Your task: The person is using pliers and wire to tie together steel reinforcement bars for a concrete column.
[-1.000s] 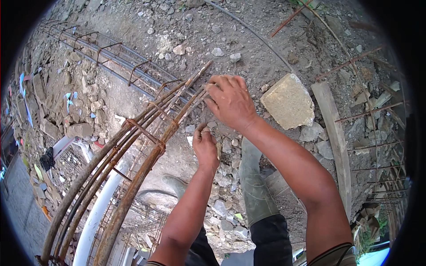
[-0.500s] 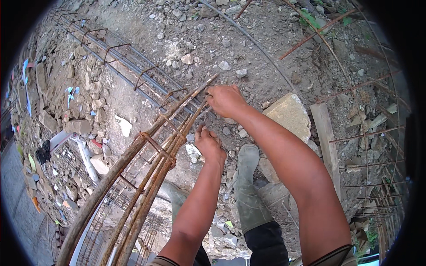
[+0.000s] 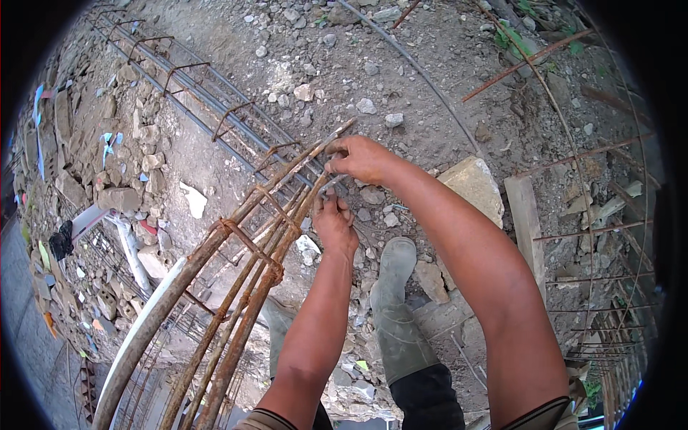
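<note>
A bundle of rusty steel rebars (image 3: 240, 308) rises from the lower left, tied by stirrups with wire wraps (image 3: 273, 272), and narrows toward my hands. My right hand (image 3: 364, 160) pinches at the bars' far end, its fingertips against the rebar tips; what lies between them is hidden. Just below it, my left hand (image 3: 335, 228) is closed with curled fingers, close under the same bars. A short, thin grey piece (image 3: 331, 184), perhaps wire, shows between the two hands. Behind the bars, a cage of grey rebars with rusty stirrups (image 3: 204, 107) runs to the upper left.
A large pale stone block (image 3: 473, 190) and a wooden plank (image 3: 525, 222) lie to the right, beside rusty bar mesh (image 3: 595, 233). Rubble and litter (image 3: 122, 201) cover the left. My boots (image 3: 398, 301) stand on broken stone. A long grey rod (image 3: 423, 75) crosses the far ground.
My left hand has risen slightly toward the bars and the right hand. My right hand has shifted a little left and down onto the rebar ends.
</note>
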Action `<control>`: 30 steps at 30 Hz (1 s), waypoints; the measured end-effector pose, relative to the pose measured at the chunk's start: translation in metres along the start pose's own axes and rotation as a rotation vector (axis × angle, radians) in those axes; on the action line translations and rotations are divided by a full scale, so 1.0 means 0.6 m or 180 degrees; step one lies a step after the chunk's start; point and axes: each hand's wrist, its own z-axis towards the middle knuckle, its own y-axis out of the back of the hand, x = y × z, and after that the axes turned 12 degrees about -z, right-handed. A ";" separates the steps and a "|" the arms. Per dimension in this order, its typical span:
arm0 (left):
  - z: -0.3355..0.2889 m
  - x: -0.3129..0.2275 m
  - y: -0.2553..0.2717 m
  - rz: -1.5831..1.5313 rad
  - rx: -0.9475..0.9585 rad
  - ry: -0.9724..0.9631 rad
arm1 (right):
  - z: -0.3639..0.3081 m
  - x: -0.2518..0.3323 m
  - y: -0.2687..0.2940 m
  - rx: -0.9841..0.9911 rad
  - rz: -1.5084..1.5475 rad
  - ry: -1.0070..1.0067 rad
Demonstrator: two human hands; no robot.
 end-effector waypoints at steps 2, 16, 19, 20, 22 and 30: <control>0.009 0.008 0.005 0.0054 0.0151 -0.0003 | 0.013 -0.018 -0.006 0.0325 0.0630 0.0118; -0.056 0.022 -0.039 -0.0651 0.0019 0.0065 | -0.049 0.028 -0.012 -0.1150 -0.0513 0.0551; -0.059 0.010 -0.051 -0.1001 -0.0160 0.0094 | -0.067 0.042 -0.018 -0.1766 -0.0862 0.1139; -0.064 0.004 -0.047 -0.0926 -0.0066 0.0124 | -0.084 0.036 -0.021 -0.1819 -0.0896 0.1175; -0.070 -0.005 -0.041 -0.0866 0.0048 0.0118 | -0.113 0.022 -0.027 -0.1889 -0.0932 0.1252; -0.075 -0.032 -0.044 -0.0067 0.0402 -0.0024 | -0.172 0.028 -0.104 -0.1874 -0.0712 0.0504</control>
